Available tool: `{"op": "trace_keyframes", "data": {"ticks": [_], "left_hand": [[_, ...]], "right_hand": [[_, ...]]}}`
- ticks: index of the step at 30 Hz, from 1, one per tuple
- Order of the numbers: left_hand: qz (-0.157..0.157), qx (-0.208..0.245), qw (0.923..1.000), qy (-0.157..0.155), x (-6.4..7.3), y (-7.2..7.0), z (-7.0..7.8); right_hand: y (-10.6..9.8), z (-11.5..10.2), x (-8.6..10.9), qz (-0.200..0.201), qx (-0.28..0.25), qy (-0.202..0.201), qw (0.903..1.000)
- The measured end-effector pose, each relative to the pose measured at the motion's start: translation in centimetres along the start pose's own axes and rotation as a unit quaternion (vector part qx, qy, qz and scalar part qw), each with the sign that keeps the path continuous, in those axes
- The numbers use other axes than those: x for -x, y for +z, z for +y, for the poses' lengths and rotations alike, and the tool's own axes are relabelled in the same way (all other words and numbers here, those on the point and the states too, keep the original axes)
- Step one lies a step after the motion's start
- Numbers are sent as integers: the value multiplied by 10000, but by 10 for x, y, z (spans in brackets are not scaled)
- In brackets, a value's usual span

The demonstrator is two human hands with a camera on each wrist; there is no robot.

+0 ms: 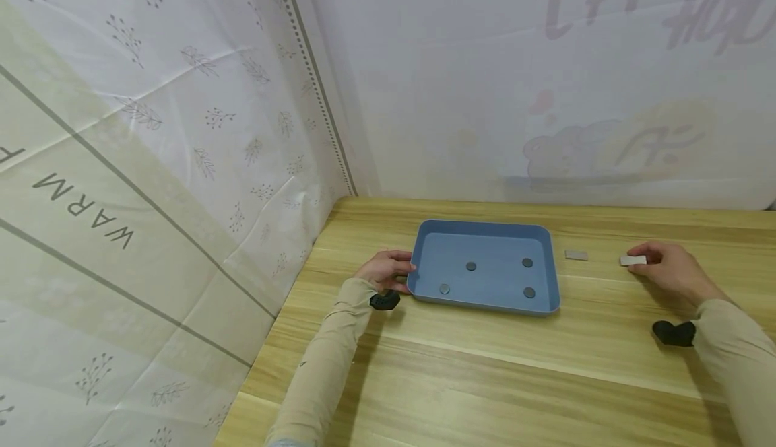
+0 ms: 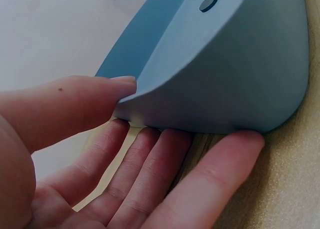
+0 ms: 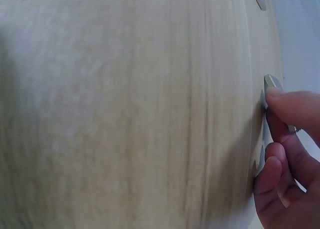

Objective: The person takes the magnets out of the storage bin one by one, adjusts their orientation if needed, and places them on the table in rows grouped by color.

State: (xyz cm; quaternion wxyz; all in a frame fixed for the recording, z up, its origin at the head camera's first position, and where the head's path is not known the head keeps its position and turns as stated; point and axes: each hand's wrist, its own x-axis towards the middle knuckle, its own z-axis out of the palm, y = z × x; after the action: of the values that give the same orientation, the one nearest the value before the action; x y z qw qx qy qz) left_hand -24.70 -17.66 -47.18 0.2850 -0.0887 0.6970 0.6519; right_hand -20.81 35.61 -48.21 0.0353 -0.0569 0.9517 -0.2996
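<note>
At the left end of a shallow blue tray (image 1: 485,244), my left hand (image 1: 388,270) grips the wall. The left wrist view has the thumb over the rim and the fingers against the outside and lower edge of the tray wall (image 2: 245,79). Several small grey discs (image 1: 471,266) lie apart on the tray floor. To the right of the tray, my right hand (image 1: 673,272) pinches a small silvery rectangular block (image 1: 633,260) between thumb and fingers, at or just above the table. A similar flat block (image 1: 576,255) lies between the tray and that hand.
The light wood table (image 1: 485,380) runs back to a printed fabric wall (image 1: 455,97). Another patterned fabric sheet (image 1: 182,130) hangs along the table's left edge. A black wrist device (image 1: 674,333) sits by each sleeve cuff.
</note>
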Motion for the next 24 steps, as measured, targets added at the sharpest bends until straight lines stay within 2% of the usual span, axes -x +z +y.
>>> {"op": "trace_keyframes", "data": {"ticks": [4,13,24], "left_hand": [[-13,-31,10000,9,1,0,0],[-26,-16,10000,7,1,1,0],[-58,-69,10000,9,0,-1,-1]], "right_hand": [[1,2,0,180,80,-139,9997],[3,5,1,311,189,-261,9990],[3,5,0,99,153,-231,9996]]}}
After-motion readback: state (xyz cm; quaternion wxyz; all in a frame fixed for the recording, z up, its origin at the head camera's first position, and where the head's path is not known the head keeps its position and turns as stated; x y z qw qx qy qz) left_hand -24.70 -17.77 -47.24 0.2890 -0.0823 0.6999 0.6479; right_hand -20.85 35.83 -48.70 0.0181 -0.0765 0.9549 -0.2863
